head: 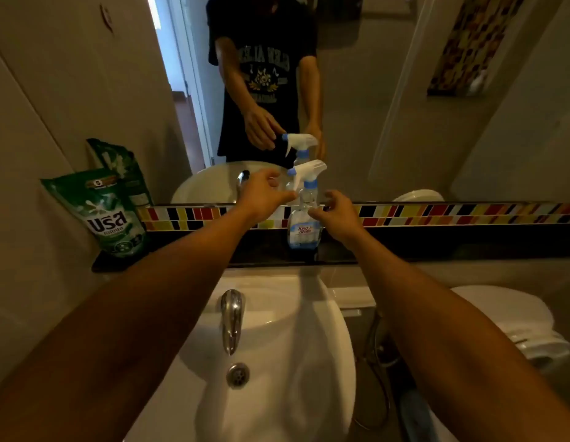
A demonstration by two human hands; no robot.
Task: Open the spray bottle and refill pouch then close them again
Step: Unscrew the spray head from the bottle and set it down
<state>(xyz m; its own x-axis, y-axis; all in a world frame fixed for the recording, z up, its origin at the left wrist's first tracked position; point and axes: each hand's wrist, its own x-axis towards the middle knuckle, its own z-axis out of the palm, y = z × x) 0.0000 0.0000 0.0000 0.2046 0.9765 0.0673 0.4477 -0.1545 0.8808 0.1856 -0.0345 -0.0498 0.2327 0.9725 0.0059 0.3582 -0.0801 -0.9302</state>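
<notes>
Fingers (278,196) of both hands are spread, bracketing the upright spray bottle (304,218) at mid-frame, apparently to steady it. Refill pouch (109,215) leans untouched at left.

Bare forearms; dark short-sleeved T-shirt (264,74) with pale printed lettering.

White washbasin (312,371) in foreground; chrome tap (231,317) on rear rim, spout over bowl; metal drain (237,374) below spout. Dark ledge (436,247) runs behind basin. Strip of multicoloured tiles (452,213) above ledge, under mirror (388,106). White toilet (519,327) right of basin, lid down. Hose (377,355) hangs between basin and toilet. Pale wall panels (38,90) at left.
</notes>
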